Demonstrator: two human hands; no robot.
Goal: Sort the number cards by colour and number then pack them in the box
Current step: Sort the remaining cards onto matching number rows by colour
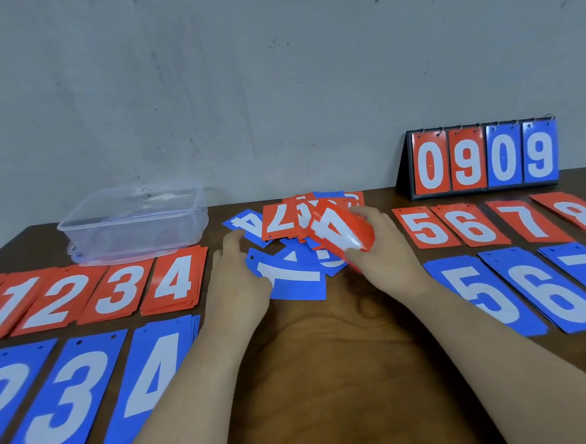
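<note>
Cards (173,280) cover dark wooden table (327,357) against grey wall (275,68).

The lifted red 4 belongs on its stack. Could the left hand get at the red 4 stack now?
Probably yes: the left hand sits just beside the red 4 stack, only bare table between, nothing lying on the stack.

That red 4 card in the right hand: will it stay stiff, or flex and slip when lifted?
Probably flexes: the red 4 card looks bowed in the right hand. Likely slippery: its face shows glossy glare. Probably light: it looks thin.
</note>
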